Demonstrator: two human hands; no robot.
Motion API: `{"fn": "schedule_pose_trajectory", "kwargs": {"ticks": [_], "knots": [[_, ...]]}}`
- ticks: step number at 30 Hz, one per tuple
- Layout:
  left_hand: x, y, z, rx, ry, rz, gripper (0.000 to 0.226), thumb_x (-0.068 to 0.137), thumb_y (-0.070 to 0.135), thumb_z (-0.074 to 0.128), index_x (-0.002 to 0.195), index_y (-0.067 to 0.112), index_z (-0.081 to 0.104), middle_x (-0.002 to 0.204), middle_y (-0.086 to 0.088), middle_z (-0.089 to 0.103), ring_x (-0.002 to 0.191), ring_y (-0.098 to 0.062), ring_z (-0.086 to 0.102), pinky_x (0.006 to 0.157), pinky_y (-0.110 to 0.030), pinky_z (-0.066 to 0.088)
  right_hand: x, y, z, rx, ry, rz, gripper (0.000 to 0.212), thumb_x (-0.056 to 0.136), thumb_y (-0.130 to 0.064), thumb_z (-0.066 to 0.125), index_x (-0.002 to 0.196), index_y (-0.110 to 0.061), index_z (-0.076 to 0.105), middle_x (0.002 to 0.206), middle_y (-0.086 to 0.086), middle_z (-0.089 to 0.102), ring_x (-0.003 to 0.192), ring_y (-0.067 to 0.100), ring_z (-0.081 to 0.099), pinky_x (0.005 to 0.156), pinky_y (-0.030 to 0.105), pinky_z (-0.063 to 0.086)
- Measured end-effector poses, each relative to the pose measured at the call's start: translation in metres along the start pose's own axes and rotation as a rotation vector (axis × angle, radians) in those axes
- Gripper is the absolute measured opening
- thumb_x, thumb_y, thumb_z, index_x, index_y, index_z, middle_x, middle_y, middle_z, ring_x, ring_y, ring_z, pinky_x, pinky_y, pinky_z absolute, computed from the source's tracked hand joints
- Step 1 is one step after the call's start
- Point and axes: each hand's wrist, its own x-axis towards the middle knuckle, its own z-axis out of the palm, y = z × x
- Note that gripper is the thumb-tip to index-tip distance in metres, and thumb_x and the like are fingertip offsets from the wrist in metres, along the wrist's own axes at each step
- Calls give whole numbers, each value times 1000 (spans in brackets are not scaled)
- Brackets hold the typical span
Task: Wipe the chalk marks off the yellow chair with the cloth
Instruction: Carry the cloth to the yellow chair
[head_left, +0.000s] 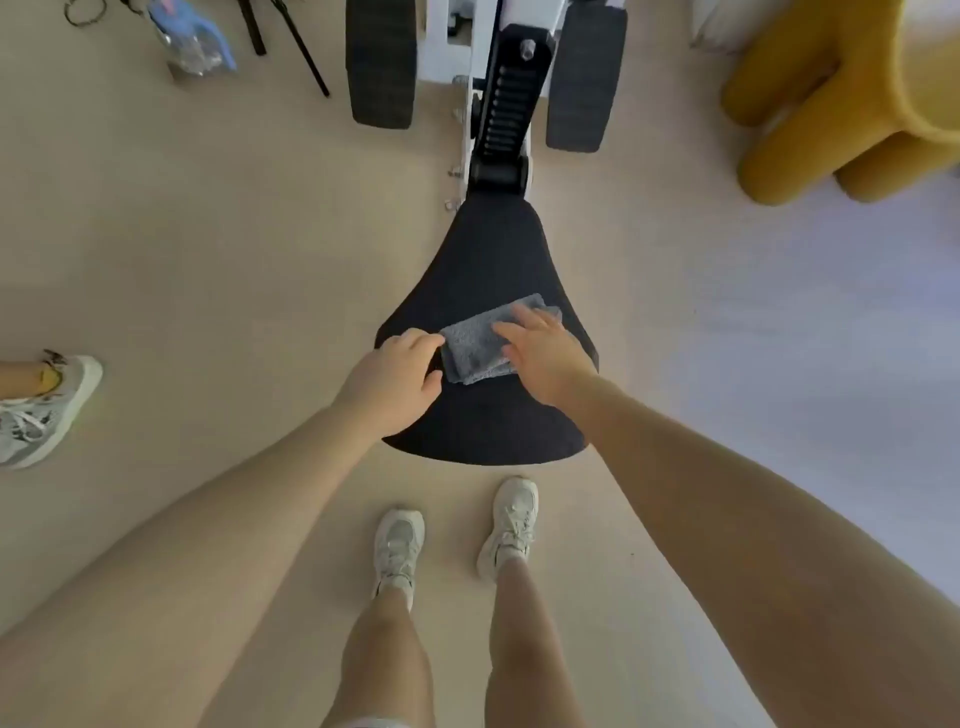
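Folded grey cloth (480, 340) on the black padded seat (483, 270), both hands at it.

Left hand (392, 382) at the cloth's left edge, grip clamped on that edge between thumb and fingers; right hand (540, 353) laid flat on top, fingers straight and apart. Yellow chair (831, 98) well apart, far right on the floor (208, 234).

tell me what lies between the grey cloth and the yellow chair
In the head view, past the black seat under the cloth, only bare floor reaches the yellow chair.
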Motion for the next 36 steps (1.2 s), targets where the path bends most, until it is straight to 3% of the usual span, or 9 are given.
{"fn": "schedule_pose_trajectory", "kwargs": {"ticks": [5, 8, 11, 14, 17, 23, 28, 31, 36], "knots": [[23, -14, 26, -66, 26, -53, 49, 96, 20, 44, 143, 12, 32, 147, -5, 35, 131, -24, 39, 100, -36, 40, 32, 7, 30, -140, 44, -73, 58, 97, -27, 44, 146, -28, 14, 157, 2, 8, 143, 29, 5, 116, 47, 11], [27, -6, 27, -122, 13, -28, 55, 96, 22, 46, 147, 19, 25, 151, -4, 28, 135, -24, 34, 103, -36, 39, 24, 13, 34, -245, 105, -95, 56, 94, -33, 48, 143, -27, 21, 147, 6, 28, 135, 30, 26, 111, 44, 22], [22, 6, 18, -132, -117, 38, 62, 95, 29, 49, 149, 27, 18, 155, -1, 17, 140, -22, 24, 107, -36, 33, -5, 12, 39, -239, -72, -82, 47, 92, -31, 51, 133, -22, 32, 127, 5, 50, 116, 27, 47, 97, 38, 33], [10, 24, -3, -196, -291, 118, 71, 88, 38, 59, 147, 34, 19, 155, 8, 17, 141, -16, 23, 108, -36, 32, -47, 8, 27, 298, -253, 10, 34, 93, -25, 49, 125, -16, 42, 115, 9, 58, 106, 27, 55, 83, 27, 37], [-4, 54, -37, -215, -358, 240, 74, 80, 41, 69, 142, 32, 29, 147, 11, 31, 130, -10, 38, 104, -32, 41, -91, 3, -19, 878, -82, 237, 31, 94, -26, 50, 123, -19, 43, 109, 5, 57, 99, 22, 56, 82, 26, 44], [-28, 140, -117, -331, -302, 426, 25, 86, 21, 65, 108, 27, 54, 105, 11, 59, 97, -8, 58, 92, -30, 50, -190, 14, -120, 1661, 79, 234, 17, 97, -27, 42, 100, -13, 49, 78, 7, 58, 60, 15, 59, 49, 22, 48], [-25, 221, -140, -370, -266, 538, 6, 89, 14, 60, 90, 19, 57, 94, -1, 62, 88, -14, 59, 77, -19, 47, -243, 52, -153, 1187, 191, 194, 41, 77, -11, 71, 111, -23, 50, 109, 2, 54, 98, 18, 57, 75, 24, 48], [-7, 270, -129, -330, -329, 541, 12, 90, 15, 59, 84, 22, 52, 81, 5, 60, 73, -7, 59, 59, -12, 45, -253, 90, -155, 1003, 432, 260, 23, 83, 2, 60, 101, -8, 50, 84, 5, 54, 81, 24, 54, 59, 22, 43], [47, 364, -82, -320, -307, 552, 13, 88, 12, 61, 96, 16, 52, 89, -2, 60, 77, -17, 60, 62, -21, 51, -268, 195, -150, 795, 624, 324, 16, 92, -11, 53, 104, -4, 45, 81, 4, 52, 69, 20, 48, 51, 15, 35]]}}
